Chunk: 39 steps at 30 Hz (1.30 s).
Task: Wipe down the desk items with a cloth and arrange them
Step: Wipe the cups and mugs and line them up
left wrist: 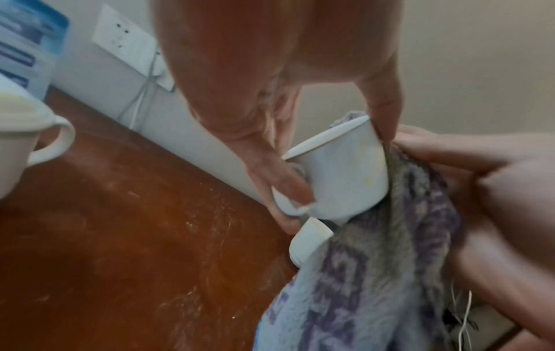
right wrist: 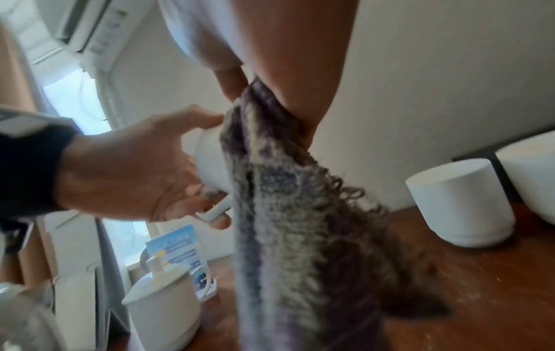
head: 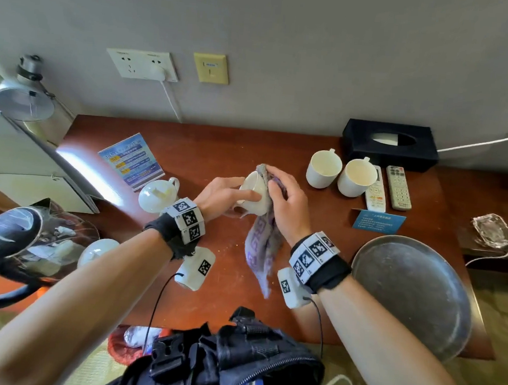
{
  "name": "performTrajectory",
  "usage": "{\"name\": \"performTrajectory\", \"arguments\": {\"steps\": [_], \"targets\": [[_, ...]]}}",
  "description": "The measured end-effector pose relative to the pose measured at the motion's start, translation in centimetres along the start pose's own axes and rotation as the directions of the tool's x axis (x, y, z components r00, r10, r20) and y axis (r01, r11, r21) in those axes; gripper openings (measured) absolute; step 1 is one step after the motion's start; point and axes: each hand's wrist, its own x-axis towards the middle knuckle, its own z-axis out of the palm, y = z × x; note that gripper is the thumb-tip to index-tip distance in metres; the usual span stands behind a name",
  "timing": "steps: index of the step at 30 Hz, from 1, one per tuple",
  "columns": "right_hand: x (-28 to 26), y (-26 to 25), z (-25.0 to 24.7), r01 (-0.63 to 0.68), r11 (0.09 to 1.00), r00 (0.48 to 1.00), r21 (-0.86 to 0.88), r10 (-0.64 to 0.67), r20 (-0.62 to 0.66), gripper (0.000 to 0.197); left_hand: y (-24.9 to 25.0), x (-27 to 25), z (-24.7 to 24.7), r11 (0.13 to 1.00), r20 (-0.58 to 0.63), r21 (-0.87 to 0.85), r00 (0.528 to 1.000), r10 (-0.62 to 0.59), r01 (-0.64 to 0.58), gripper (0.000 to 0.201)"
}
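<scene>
Gripping white cup [head: 254, 192], left hand [head: 222, 194]; right hand [head: 288, 207] clutching cloth [head: 262, 247]; writing unreadable.

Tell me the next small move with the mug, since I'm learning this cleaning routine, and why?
Probably turn the mug in the left hand: the right hand presses the cloth on only one side, so the rest seems unwiped.

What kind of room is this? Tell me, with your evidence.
Probably a hotel guest room. On the desk stand matching white cups, a kettle, a tissue box, two remotes and printed blue notice cards.
</scene>
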Motion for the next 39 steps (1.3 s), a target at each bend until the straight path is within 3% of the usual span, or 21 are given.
{"name": "performTrajectory", "arguments": {"steps": [2, 4, 9, 14, 16, 19, 23, 28, 32, 35, 37, 39], "targets": [[-0.7, 0.0, 0.1, 0.099, 0.993, 0.994, -0.057, -0.097, 0.044, 0.037, 0.0, -0.2, -0.1, 0.994, -0.006, -0.096, 0.999, -0.050, 0.049, 0.027], [-0.7, 0.2, 0.1, 0.111, 0.991, 0.992, -0.074, -0.106, 0.063, 0.037, -0.1, -0.3, -0.2, 0.989, 0.049, -0.121, 0.996, -0.074, 0.080, 0.028], [0.2, -0.2, -0.1, -0.085, 0.992, 0.995, 0.093, 0.079, 0.065, 0.037, -0.2, -0.9, -0.6, 0.997, 0.193, -0.049, 0.980, -0.052, 0.063, 0.045], [2.0, -0.1, -0.1, -0.300, 0.932, 0.953, 0.203, 0.284, 0.102, 0.035, -0.8, -1.2, -0.6, 0.995, 0.114, -0.082, 0.993, -0.041, 0.050, 0.049], [2.3, 0.1, -0.2, -0.353, 0.902, 0.935, 0.249, 0.330, 0.128, 0.031, -0.8, -1.2, -0.4, 0.992, 0.066, -0.112, 0.996, -0.056, 0.063, 0.062], [2.3, -0.1, -0.7, -0.385, 0.873, 0.922, 0.300, 0.353, 0.156, 0.030, -0.8, -0.9, -0.3, 0.996, 0.033, -0.078, 0.999, -0.044, 0.046, 0.059], [1.8, -0.3, -0.7, -0.335, 0.889, 0.942, 0.311, 0.306, 0.140, 0.031, -0.6, -0.5, -0.2, 0.995, -0.008, -0.092, 0.999, -0.048, 0.047, 0.054], [1.9, -0.2, -0.6, -0.286, 0.935, 0.958, 0.210, 0.274, 0.084, 0.031, 0.1, -0.5, 0.3, 0.996, -0.009, -0.083, 0.999, -0.046, 0.045, 0.025], [0.7, -0.6, -0.3, -0.022, 0.999, 0.999, 0.046, 0.020, 0.039, 0.035, 0.0, -0.2, 0.4, 0.978, -0.025, -0.194, 0.997, -0.077, 0.071, 0.047], [-0.5, -0.2, 0.2, 0.167, 0.982, 0.984, -0.092, -0.160, 0.085, 0.039, 0.0, -0.3, 0.1, 0.981, 0.013, -0.185, 0.998, -0.064, 0.065, 0.024], [-0.9, 0.3, 0.0, 0.195, 0.975, 0.978, -0.108, -0.184, 0.103, 0.040, 0.0, -0.4, 0.1, 0.981, 0.036, -0.183, 0.997, -0.063, 0.069, 0.023], [-0.8, 0.4, -0.3, 0.111, 0.993, 0.989, -0.030, -0.107, 0.097, 0.040, -0.1, -0.4, 0.1, 0.983, 0.046, -0.169, 0.997, -0.061, 0.068, 0.045]]}}
